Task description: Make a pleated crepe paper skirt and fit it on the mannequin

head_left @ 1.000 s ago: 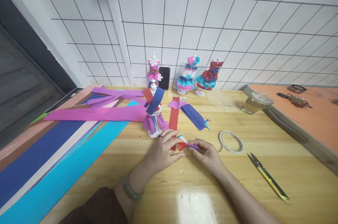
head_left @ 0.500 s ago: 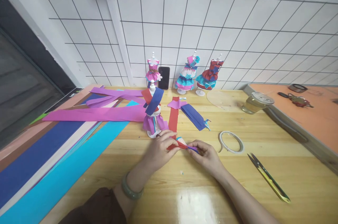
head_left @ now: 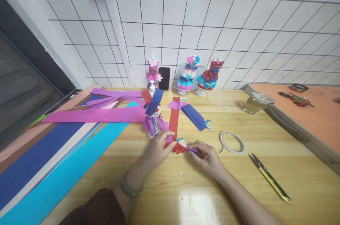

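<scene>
A small pleated piece of crepe paper (head_left: 181, 148) fans out over the wood, red at its left end with a white, blue-tipped part beside it. Its purple and blue pleats are pinched in my right hand (head_left: 208, 156). My left hand (head_left: 159, 149) has its thumb and fingers apart at the red end; whether the thumb touches it I cannot tell. Just beyond that hand stands a mini dress form (head_left: 153, 109) with red and blue strips crossed on its chest and a purple skirt. A red paper strip (head_left: 174, 117) and a folded blue strip (head_left: 195, 117) lie behind the pleats.
Long paper strips (head_left: 79, 157) cover the left side. A tape roll (head_left: 242, 147), yellow-handled thread snips (head_left: 271, 179) and a lidded cup (head_left: 257, 103) are on the right. Dressed mini forms (head_left: 186, 74) and a phone (head_left: 164, 78) stand along the tiled wall.
My left fingers have opened and let go of the red end, which has spread into a fan. The right hand keeps its pinch in about the same spot.
</scene>
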{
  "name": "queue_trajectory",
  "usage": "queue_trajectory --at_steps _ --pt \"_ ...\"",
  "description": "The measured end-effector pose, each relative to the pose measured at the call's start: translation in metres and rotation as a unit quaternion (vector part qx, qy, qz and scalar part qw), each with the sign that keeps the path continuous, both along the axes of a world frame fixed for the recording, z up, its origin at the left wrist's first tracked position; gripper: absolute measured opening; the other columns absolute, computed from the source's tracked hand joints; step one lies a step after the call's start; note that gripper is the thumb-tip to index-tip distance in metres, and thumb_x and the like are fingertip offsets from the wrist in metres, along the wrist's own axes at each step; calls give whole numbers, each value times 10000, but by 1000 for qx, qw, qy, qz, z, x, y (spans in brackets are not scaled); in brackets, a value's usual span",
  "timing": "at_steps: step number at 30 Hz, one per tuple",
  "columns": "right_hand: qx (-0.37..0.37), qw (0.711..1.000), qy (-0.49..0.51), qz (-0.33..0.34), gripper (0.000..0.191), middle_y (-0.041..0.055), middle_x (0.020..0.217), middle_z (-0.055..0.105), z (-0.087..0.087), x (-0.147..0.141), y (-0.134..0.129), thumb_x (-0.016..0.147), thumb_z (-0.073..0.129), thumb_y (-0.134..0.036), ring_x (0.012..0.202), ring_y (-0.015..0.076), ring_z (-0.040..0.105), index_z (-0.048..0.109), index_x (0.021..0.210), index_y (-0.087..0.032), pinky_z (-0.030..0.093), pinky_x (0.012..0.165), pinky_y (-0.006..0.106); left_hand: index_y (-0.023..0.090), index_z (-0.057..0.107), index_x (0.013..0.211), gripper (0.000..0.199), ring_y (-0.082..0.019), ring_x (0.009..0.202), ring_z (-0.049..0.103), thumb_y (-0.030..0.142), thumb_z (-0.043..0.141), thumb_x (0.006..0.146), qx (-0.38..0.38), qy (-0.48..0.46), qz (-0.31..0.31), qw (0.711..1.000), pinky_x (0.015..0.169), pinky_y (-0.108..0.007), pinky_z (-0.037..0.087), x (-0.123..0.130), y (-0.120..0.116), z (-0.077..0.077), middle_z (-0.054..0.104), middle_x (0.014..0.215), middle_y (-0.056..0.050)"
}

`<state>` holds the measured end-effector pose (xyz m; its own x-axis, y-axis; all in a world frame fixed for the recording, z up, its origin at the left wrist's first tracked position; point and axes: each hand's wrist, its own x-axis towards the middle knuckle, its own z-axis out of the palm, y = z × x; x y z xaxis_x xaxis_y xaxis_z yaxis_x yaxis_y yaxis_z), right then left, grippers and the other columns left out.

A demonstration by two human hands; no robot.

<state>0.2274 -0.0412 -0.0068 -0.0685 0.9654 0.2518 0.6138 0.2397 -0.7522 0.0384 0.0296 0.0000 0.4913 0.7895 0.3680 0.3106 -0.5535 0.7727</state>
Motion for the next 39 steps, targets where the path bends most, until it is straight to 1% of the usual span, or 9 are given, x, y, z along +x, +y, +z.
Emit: queue_trajectory --at_steps 2,4,6,8,12,19,25,32,39 --pt "12 999 -34 10 115 47 736 617 3 -2 -1 751 520 -153 665 153 552 610 816 -178 425 604 264 206 486 1096 401 -189 1011 500 323 585 726 14 11 -2 1000 883 -361 397 1 -3 1 562 1069 -66" --pt "26 998 -54 29 109 50 737 613 4 -5 -2 757 517 -154 674 152 551 606 816 -174 428 618 267 199 459 1142 553 -220 1099 437 385 645 656 50 41 -59 996 941 -391 350 2 -7 3 524 1146 -83" --pt "39 996 -64 53 116 56 753 617 5 -8 -3 770 515 -168 696 152 558 608 838 -176 434 634 267 191 465 1145 610 -243 1152 378 404 677 614 81 79 -111 987 968 -408 315 3 -10 5 519 1160 -85" --pt "50 994 -67 77 139 62 787 625 5 -9 -3 786 508 -184 733 152 567 612 878 -185 441 663 269 198 519 1078 490 -243 1149 373 367 664 642 98 114 -131 980 963 -409 307 4 -12 4 561 1091 -63" --pt "60 993 -60 86 162 62 819 636 4 -8 -3 808 489 -198 754 146 579 613 912 -198 453 678 265 210 606 853 112 -203 1042 446 249 541 771 120 145 -129 974 922 -386 310 4 -11 1 621 883 -21" --pt "47 994 -49 81 166 49 834 655 3 -4 -2 825 489 -246 760 135 598 619 922 -209 467 683 245 191 631 781 85 -183 874 503 199 548 765 115 127 -123 978 795 -339 357 4 -4 -4 640 753 -26" --pt "18 996 -56 70 229 58 898 652 2 -4 -1 789 542 -265 805 157 597 588 1007 -213 468 712 266 192 634 754 66 -183 855 499 175 573 735 103 130 -118 979 785 -339 352 4 -4 -4 634 719 -18" --pt "21 994 -60 87 213 64 879 661 6 -1 -1 841 472 -283 780 145 606 616 980 -214 467 693 245 197 653 747 73 -186 946 490 215 586 722 79 100 -87 988 836 -353 353 1 -1 -7 575 976 -60" --pt "1 994 -63 91 237 56 840 655 9 1 -2 843 462 -288 740 145 598 607 1019 -220 458 654 240 179 617 676 83 -151 776 522 208 564 733 14 78 -109 991 752 -300 388 0 3 -7 618 714 -19"
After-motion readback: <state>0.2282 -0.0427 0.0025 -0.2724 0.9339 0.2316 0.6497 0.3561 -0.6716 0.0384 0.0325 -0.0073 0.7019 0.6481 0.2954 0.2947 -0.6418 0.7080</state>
